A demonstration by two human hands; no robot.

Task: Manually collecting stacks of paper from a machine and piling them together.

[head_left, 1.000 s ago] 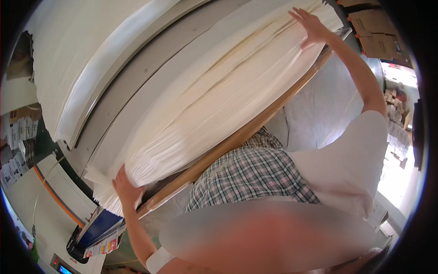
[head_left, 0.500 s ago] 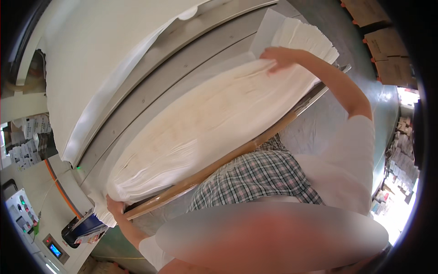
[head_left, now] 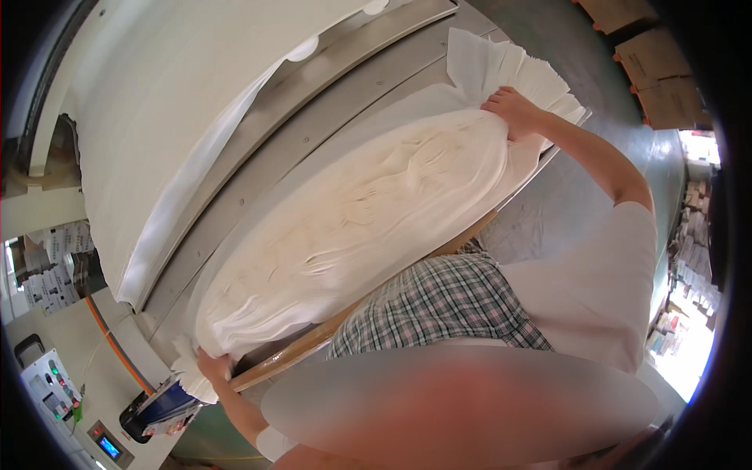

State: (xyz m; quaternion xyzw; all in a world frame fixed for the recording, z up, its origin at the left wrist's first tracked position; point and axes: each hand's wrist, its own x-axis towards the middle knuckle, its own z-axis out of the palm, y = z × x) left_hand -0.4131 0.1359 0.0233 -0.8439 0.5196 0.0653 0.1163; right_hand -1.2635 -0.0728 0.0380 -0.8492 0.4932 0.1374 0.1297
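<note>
A long stack of thin white sheets (head_left: 352,211) lies diagonally before me, its middle bulging and wrinkled. My right hand (head_left: 513,111) is closed around its far right end, where the sheet edges fan out beyond my fingers. At the near left end, my left hand (head_left: 213,365) grips the bunched sheets, and a small ruffled fan sticks out past it. The fingertips of the left hand are partly hidden by the sheets.
Behind the stack runs a grey metal bed (head_left: 305,141) under a large white sheet or cover (head_left: 172,117). A brown board edge (head_left: 301,345) lies between the stack and my body. Control panels (head_left: 55,392) stand at left; cardboard boxes (head_left: 654,59) sit far right.
My right hand has shifted right and closed on the sheets, whose end now bunches and fans out more. The stack's surface is more wrinkled. My left hand keeps its grip.
</note>
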